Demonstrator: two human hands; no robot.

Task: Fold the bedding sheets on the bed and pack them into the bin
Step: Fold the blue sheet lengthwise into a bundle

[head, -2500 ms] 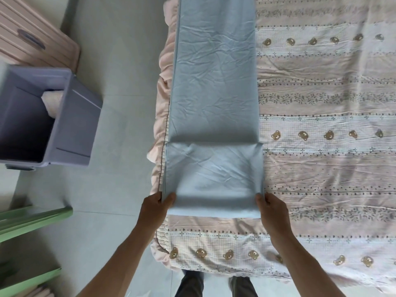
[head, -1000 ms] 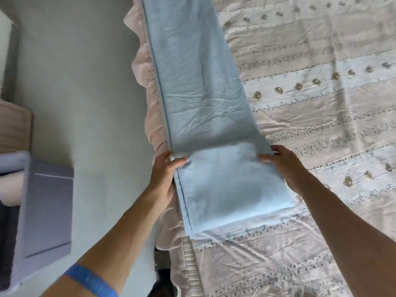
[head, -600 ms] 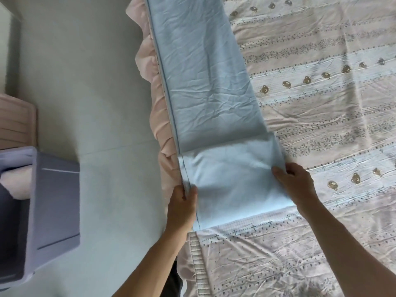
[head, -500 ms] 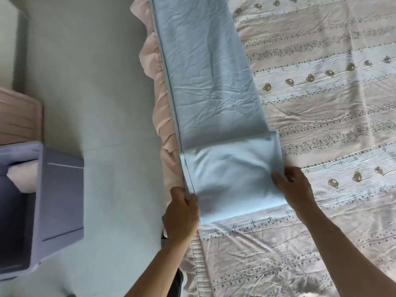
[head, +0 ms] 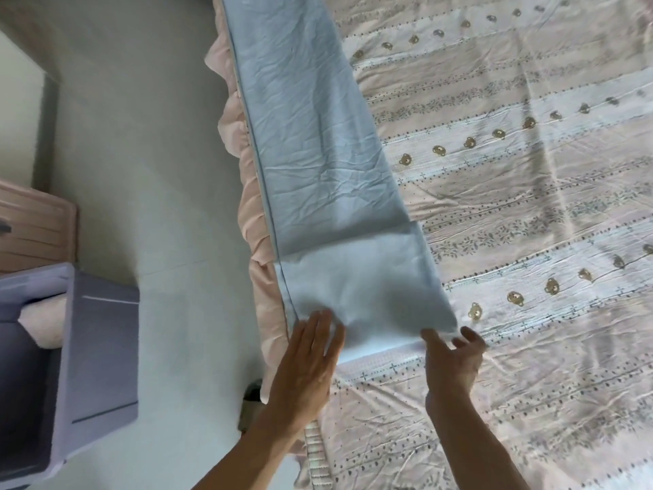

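The left hand (head: 306, 362) lies flat with its fingers straight and close together, and the fingertips rest on the near left corner of the long light blue folded bedding sheet (head: 318, 143). The hand is a bit blurry, so how hard it presses is not clear. The right hand (head: 450, 362) is loose, with its fingers spread apart just at the near right corner of the sheet, holding nothing; whether the tips touch the cloth is hard to tell. Between the two hands is the thick folded-over end of the sheet, and its lower layers are hidden under the top one. From the fingers the sheet runs away as a long strip along the left edge of the bed, tilting a little to the left, and its far end is cut off at the top. Under it and out to the right of the fingers lies the pale pink and white striped bed cover with small bears (head: 530, 242). Far left of the fingers, on the floor, stands the purple plastic bin (head: 99, 348), cut off at the edge, with something pale pink (head: 44, 325) inside that is half hidden.
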